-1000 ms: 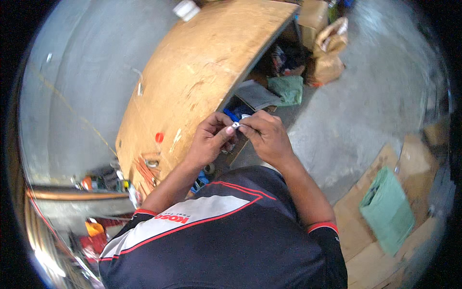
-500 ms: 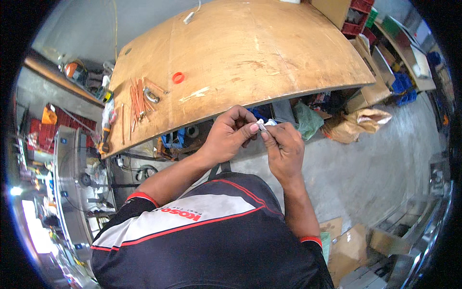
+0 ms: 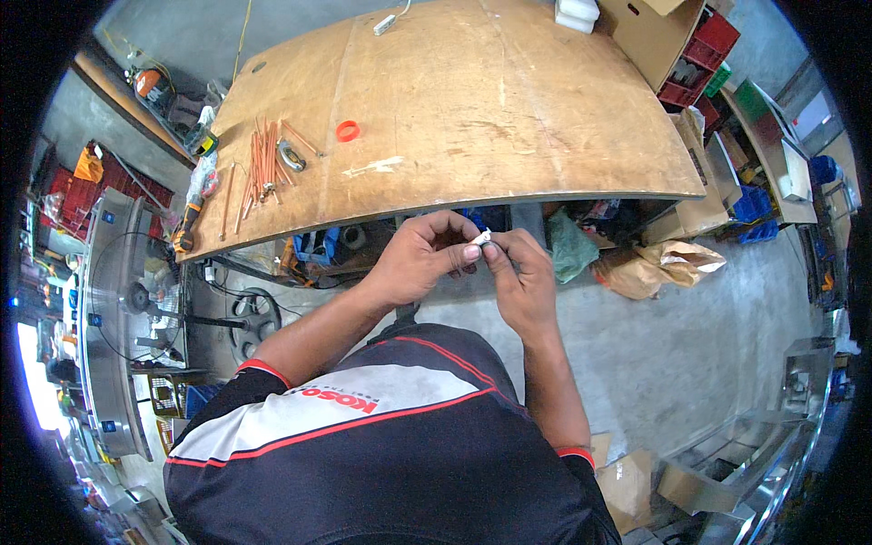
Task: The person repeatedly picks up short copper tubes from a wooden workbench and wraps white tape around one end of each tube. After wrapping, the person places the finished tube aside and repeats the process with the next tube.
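Note:
My left hand (image 3: 411, 262) pinches a small white piece (image 3: 482, 238) between thumb and forefinger, just off the table's near edge. From the other side, the thumb and forefinger of my right hand (image 3: 524, 280) close on the same piece. Its exact kind is too small to tell, and the fingertips cover part of it. On the wooden table (image 3: 436, 91), ahead and left of my hands, lies a bundle of copper-coloured rods (image 3: 262, 162). A grey curved hand tool (image 3: 292, 156) rests against the bundle, and an orange-red ring (image 3: 348, 131) sits to its right.
An orange-and-black handled tool (image 3: 185, 229) lies at the table's left corner. Beneath the table are a blue bin (image 3: 316, 247) and a green bag (image 3: 570, 247). A crumpled brown paper bag (image 3: 658, 268) stands on the floor at right. A cardboard box (image 3: 647, 36) borders the far right.
The view has shifted, showing more of the table's far side. My right hand has come slightly left, and more of the white piece shows between the fingertips. Both hands keep their pinch.

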`<action>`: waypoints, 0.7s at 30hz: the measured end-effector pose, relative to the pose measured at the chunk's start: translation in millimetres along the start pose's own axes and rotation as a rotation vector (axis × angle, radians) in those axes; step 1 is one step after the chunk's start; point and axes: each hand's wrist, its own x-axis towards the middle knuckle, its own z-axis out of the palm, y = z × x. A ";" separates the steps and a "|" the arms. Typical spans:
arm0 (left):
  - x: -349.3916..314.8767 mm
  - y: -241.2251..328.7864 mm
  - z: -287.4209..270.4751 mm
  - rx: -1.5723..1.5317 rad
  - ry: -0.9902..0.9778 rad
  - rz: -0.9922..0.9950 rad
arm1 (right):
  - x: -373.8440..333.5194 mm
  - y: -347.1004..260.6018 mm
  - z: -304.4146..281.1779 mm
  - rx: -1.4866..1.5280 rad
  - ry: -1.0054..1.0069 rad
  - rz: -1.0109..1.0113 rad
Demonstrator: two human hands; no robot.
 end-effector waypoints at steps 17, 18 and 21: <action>-10.8 -0.7 19.1 0.099 0.009 0.021 | -18.4 -6.6 -16.6 -0.063 0.026 -0.031; -11.6 0.0 19.8 0.120 0.017 0.030 | -19.1 -5.1 -16.9 -0.095 0.027 -0.039; -11.2 2.8 19.9 0.258 0.037 0.043 | -21.7 -2.7 -16.9 -0.103 0.032 -0.016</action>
